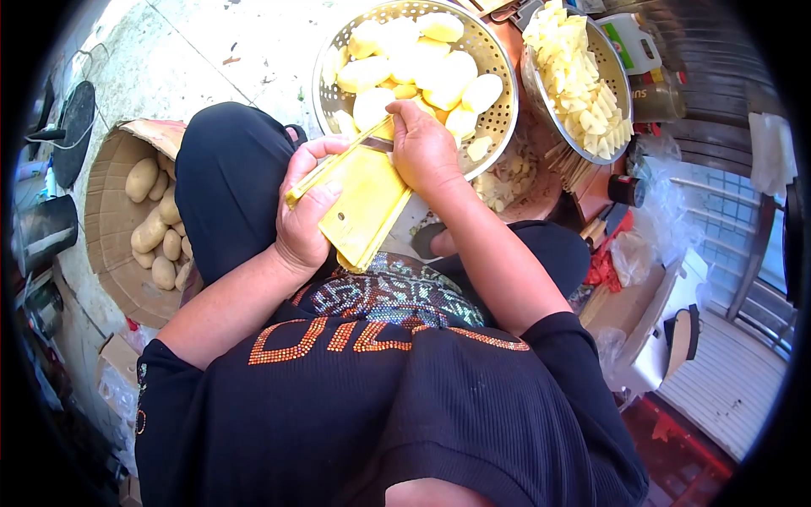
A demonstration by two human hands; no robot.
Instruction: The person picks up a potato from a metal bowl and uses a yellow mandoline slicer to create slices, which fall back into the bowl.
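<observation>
My left hand (308, 198) is closed around the side of a yellow slicer (363, 207), a flat board with a metal blade across its upper part. It is tilted between my knees and the colander. My right hand (427, 148) lies over the blade end with its fingers curled. Whatever sits under those fingers is hidden. Just beyond both hands, a metal colander (504, 63) holds several peeled potatoes (448, 76). To the right, a second metal bowl (623, 80) is heaped with potato slices (583, 93).
At the left, a cardboard box (114, 228) contains several unpeeled potatoes (156, 224). Peelings (507, 177) lie below the colander. A dark-lidded jar (625, 190), plastic bags (663, 207) and a white box (659, 329) stand at the right, near a railing.
</observation>
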